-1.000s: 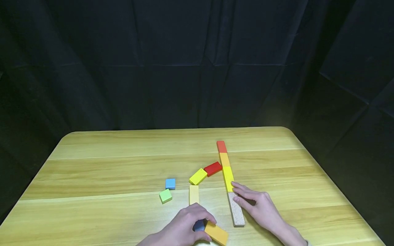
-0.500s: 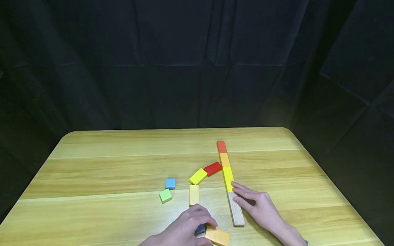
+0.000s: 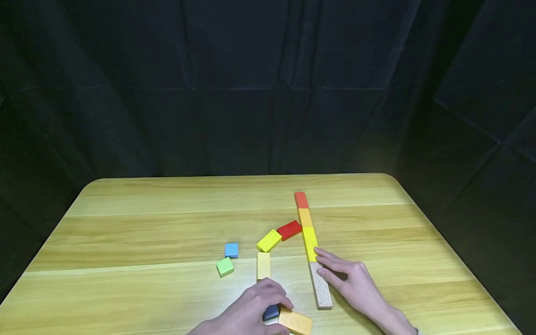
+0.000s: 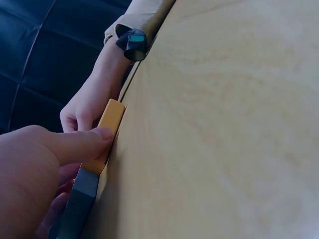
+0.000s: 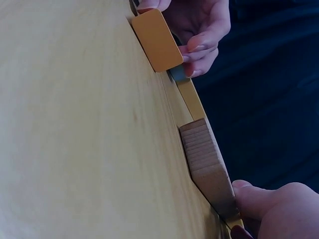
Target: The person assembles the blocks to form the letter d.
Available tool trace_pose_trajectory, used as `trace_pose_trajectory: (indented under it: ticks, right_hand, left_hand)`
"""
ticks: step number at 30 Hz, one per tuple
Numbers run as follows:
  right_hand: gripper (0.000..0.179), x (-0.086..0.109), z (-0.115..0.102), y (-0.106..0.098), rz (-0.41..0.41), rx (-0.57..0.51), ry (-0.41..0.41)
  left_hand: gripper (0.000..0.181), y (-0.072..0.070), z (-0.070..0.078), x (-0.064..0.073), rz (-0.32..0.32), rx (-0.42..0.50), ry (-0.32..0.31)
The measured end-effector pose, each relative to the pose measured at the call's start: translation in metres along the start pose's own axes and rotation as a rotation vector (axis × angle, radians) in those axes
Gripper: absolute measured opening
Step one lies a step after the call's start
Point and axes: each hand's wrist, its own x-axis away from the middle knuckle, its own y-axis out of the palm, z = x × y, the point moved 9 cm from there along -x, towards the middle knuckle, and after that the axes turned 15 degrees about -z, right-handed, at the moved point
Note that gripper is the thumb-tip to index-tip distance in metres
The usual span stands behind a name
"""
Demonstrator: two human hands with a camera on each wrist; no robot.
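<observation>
In the head view my left hand (image 3: 255, 307) pinches an orange block (image 3: 296, 321) between thumb and fingers, at the table's near side. A dark blue block (image 3: 271, 312) shows in the gap of that hand and meets the orange one's end in the left wrist view. Past the fingers lies a cream block (image 3: 263, 266), then a yellow block (image 3: 269, 240) and a red block (image 3: 289, 230), forming a bent line. My right hand (image 3: 351, 279) rests with loosely extended fingers on a straight row, touching its bright yellow block (image 3: 310, 242) and speckled wooden block (image 3: 321, 286).
The straight row runs away from me to an orange block (image 3: 305, 217) and an orange-red block (image 3: 301, 200). A light blue block (image 3: 231, 250) and a green block (image 3: 225, 267) lie loose at left. Dark cloth (image 3: 234, 93) hangs behind the wooden table (image 3: 138, 223).
The orange block has turned a little and its far end has come nearer to me, with the left fingers moving along. My right hand and the straight row have stayed still.
</observation>
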Motion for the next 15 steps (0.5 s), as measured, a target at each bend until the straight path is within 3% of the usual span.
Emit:
trace_pose_trajectory:
  ticks: [7, 15]
  right_hand:
    - [0.031, 0.0007, 0.0001, -0.0001, 0.009, 0.005, -0.004]
    - [0.032, 0.0007, -0.0004, -0.0004, 0.012, 0.007, -0.006]
  left_hand:
    - [0.033, -0.0006, 0.0016, 0.0008, 0.03, -0.061, 0.031]
    - [0.033, -0.0013, 0.0004, 0.0012, 0.032, -0.038, 0.021]
